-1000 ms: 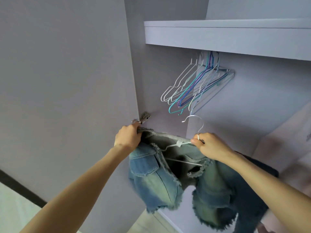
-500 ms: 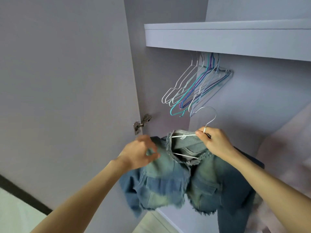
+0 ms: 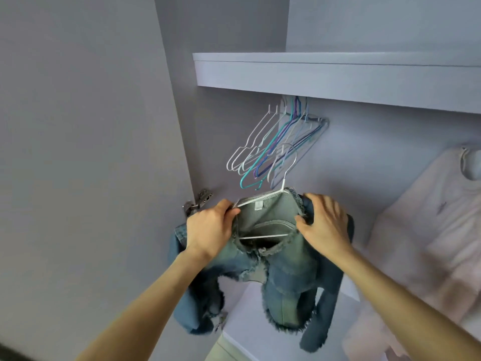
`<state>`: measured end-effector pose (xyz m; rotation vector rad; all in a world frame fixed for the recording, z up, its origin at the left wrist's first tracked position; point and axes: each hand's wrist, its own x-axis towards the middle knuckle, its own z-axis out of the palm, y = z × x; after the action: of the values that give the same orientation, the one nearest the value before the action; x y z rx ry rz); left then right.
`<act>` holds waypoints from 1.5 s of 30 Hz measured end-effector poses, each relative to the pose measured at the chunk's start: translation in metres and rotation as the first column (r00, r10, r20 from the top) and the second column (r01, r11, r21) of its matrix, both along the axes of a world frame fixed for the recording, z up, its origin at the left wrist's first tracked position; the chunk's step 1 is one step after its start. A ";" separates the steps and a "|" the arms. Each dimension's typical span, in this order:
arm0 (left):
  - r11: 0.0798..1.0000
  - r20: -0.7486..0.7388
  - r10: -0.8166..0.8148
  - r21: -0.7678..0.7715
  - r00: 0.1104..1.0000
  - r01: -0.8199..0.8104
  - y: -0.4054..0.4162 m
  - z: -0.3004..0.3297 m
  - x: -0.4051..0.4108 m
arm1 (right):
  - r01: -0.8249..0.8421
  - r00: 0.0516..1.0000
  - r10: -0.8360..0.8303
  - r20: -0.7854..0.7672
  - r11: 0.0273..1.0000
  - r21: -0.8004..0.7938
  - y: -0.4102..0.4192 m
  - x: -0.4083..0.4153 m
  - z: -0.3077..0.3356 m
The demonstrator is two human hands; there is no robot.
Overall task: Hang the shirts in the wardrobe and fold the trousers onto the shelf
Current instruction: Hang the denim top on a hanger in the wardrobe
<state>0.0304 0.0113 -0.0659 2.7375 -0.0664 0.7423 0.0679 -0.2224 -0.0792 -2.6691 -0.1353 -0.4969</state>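
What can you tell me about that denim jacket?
The denim jacket is faded blue with greenish-washed front panels and frayed, fringed edges at collar and hem. It sits on a white wire hanger, front open, sleeves dangling on both sides, below the empty hangers. The left hand grips its left shoulder and the hanger's end; the right hand holds the collar on the other side. A small label shows inside the neck.

Denim jacket [image 3: 273,259] on white hanger [image 3: 263,201] — empty hangers [image 3: 276,149] behind, above.

Both hands on a frayed denim jacket [image 3: 273,259] on a white wire hanger [image 3: 263,204]: left hand [image 3: 208,230] pinches the collar and hanger arm, right hand [image 3: 322,222] grips the other shoulder. Empty hangers [image 3: 273,149] hang behind, under the shelf [image 3: 338,74].
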 end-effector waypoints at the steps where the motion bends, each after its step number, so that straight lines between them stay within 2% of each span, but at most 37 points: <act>1: 1.000 0.013 0.011 -0.009 1.000 -0.011 -0.003 0.000 0.000 | 0.075 0.997 -0.075 0.003 0.997 0.033 0.002 -0.003 -0.009; 5: 0.998 0.051 0.058 0.018 0.997 -0.059 -0.014 0.002 -0.004 | 0.211 0.976 -0.197 -0.096 0.964 0.161 0.013 -0.006 -0.027; 8: 0.996 0.044 0.067 0.051 0.997 -0.069 -0.010 0.007 -0.008 | 0.248 0.957 -0.229 -0.180 0.965 0.090 -0.004 0.000 -0.030; 11: 0.985 0.139 -0.055 0.172 0.989 0.030 -0.004 0.008 -0.016 | 0.217 0.946 -0.219 -0.241 0.976 -0.036 -0.036 0.013 -0.021; 15: 0.926 0.094 -0.177 0.352 0.980 0.133 -0.003 0.012 -0.020 | 0.191 0.959 -0.202 -0.200 0.979 -0.075 -0.054 0.031 -0.001; 18: 0.945 0.132 -0.154 0.308 0.979 0.107 0.004 0.018 -0.018 | 0.151 0.980 -0.176 -0.091 0.961 -0.230 -0.055 0.030 0.000; 21: 0.981 0.120 0.015 0.191 0.993 -0.038 0.011 0.023 -0.013 | 0.025 0.992 -0.072 -0.101 0.913 -0.408 -0.046 0.021 -0.009; 24: 0.969 0.114 0.051 0.234 0.992 -0.077 0.011 0.023 -0.013 | -0.054 0.991 0.009 -0.132 0.939 -0.341 -0.034 0.018 -0.011; 26: 0.954 0.168 0.031 0.289 0.985 -0.079 0.010 0.022 -0.017 | -0.024 0.994 -0.002 -0.105 0.967 -0.252 -0.031 0.019 -0.001; 30: 0.938 0.178 0.034 0.334 0.983 -0.093 0.011 0.022 -0.020 | 0.034 0.999 -0.034 0.028 0.999 -0.002 -0.027 0.020 0.028; 32: 0.942 0.189 0.066 0.311 0.980 -0.123 0.011 0.024 -0.019 | 0.029 0.999 -0.030 0.043 0.999 0.024 -0.021 0.015 0.034; 34: 0.959 0.216 0.102 0.239 0.971 -0.154 0.012 0.028 -0.016 | 0.025 0.999 -0.026 -0.023 0.999 -0.031 -0.016 0.007 0.029; 36: 0.973 0.237 0.129 0.155 0.963 -0.169 0.014 0.030 -0.012 | -0.098 0.977 0.077 -0.199 0.990 -0.097 -0.012 -0.004 0.020; 37: 0.980 0.247 0.126 0.117 0.961 -0.159 0.015 0.031 -0.011 | -0.221 0.921 0.186 -0.342 0.973 -0.067 -0.012 -0.008 0.016; 38: 0.987 0.256 0.115 0.079 0.960 -0.139 0.016 0.031 -0.010 | -0.320 0.819 0.286 -0.497 0.947 0.017 -0.012 -0.010 0.013; 39: 0.993 0.263 0.094 0.048 0.960 -0.110 0.018 0.029 -0.010 | -0.363 0.743 0.343 -0.574 0.928 0.085 -0.014 -0.011 0.010; 40: 0.996 0.272 0.070 0.026 0.960 -0.080 0.020 0.027 -0.009 | -0.349 0.756 0.345 -0.556 0.932 0.103 -0.016 -0.008 0.008; 41: 0.998 0.278 0.054 0.009 0.959 -0.058 0.022 0.025 -0.009 | -0.282 0.843 0.295 -0.449 0.954 0.098 -0.021 -0.003 0.009; 42: 0.999 0.271 0.046 -0.010 0.962 -0.045 0.025 0.022 -0.010 | -0.178 0.948 0.194 -0.253 0.981 0.082 -0.026 0.003 0.009; 43: 0.999 0.254 0.043 -0.032 0.966 -0.037 0.026 0.019 -0.010 | -0.099 0.990 0.104 -0.090 0.993 0.060 -0.031 0.008 0.009; 44: 0.998 0.234 0.044 -0.052 0.971 -0.033 0.027 0.015 -0.009 | -0.082 0.997 0.082 -0.015 0.997 0.016 -0.035 0.012 0.012; 45: 0.997 0.210 0.046 -0.072 0.977 -0.032 0.028 0.012 -0.008 | -0.125 0.992 0.123 -0.030 0.990 -0.065 -0.039 0.017 0.010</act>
<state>0.0220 0.0395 -0.0539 2.5926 -0.0327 1.0253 0.0847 -0.2615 -0.0688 -2.7102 -0.3136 -0.4251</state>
